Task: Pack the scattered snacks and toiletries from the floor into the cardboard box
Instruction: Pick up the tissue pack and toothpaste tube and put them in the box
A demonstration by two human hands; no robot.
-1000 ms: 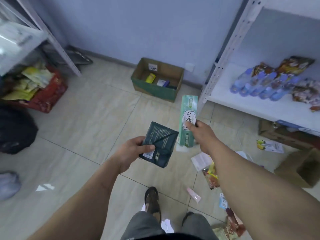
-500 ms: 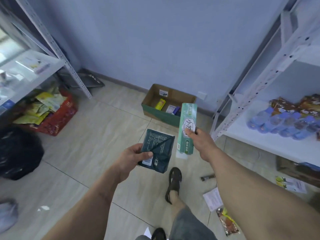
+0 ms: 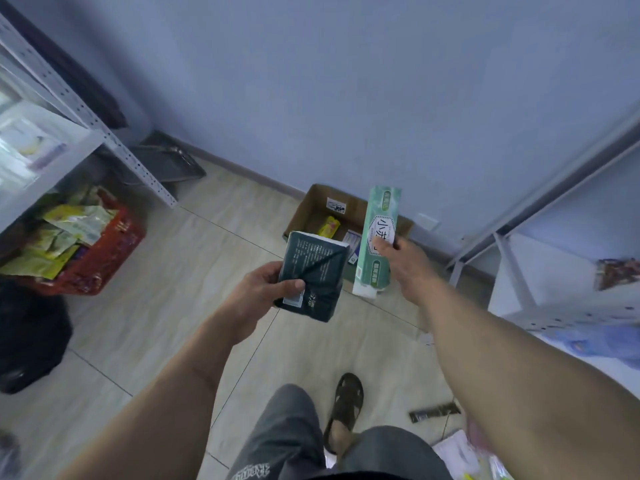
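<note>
The left hand (image 3: 258, 292) grips a dark green packet (image 3: 313, 275) at its lower left corner, thumb curled over the front and fingers behind it. The right hand (image 3: 403, 261) pinches a long light green toothpaste box (image 3: 377, 237) about halfway along its length, holding it nearly upright with its lower end just right of the dark packet. Both items are held out in the air, above the floor (image 3: 173, 271) and in front of the cardboard box (image 3: 311, 206).

The cardboard box sits open on the floor against the blue wall (image 3: 311, 81), partly hidden behind the toothpaste box. Inside it lie a yellow packet (image 3: 329, 226) and a small white-and-blue carton (image 3: 351, 237).

To the left, a red basket (image 3: 104, 261) holds yellow-green snack bags (image 3: 69, 230) beneath a white metal shelf (image 3: 52, 147); a black bag (image 3: 27, 337) lies beside the basket. At the right stands another white shelf (image 3: 554, 271) with a snack bag (image 3: 616, 271) on it. A dark wrapper (image 3: 434, 412) and some pale packets (image 3: 460, 452) lie on the floor at the lower right, near the person's sandal (image 3: 346, 403).
</note>
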